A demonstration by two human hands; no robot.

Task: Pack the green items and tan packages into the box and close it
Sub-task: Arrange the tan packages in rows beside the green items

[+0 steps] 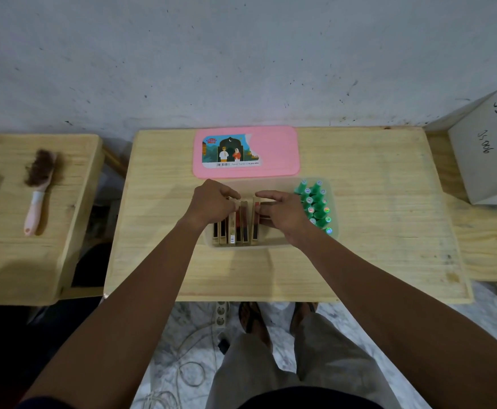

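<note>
A clear plastic box (334,202) stands in the middle of the wooden table. Several green bottles (315,203) stand upright in its right end. Several tan packages (235,231) stand on edge in its left and middle part. My left hand (211,203) rests on the tops of the left packages, fingers pinching one. Over the box's middle, my right hand (282,212) grips another tan package (256,224). The pink lid (273,152) lies flat behind the box, with a picture label on it.
A brush (39,187) with a pink handle lies on a second wooden table at the left. A white carton (486,149) marked JS006 sits at the right. The wall runs right behind the table. Cables and a power strip (221,314) lie on the floor below.
</note>
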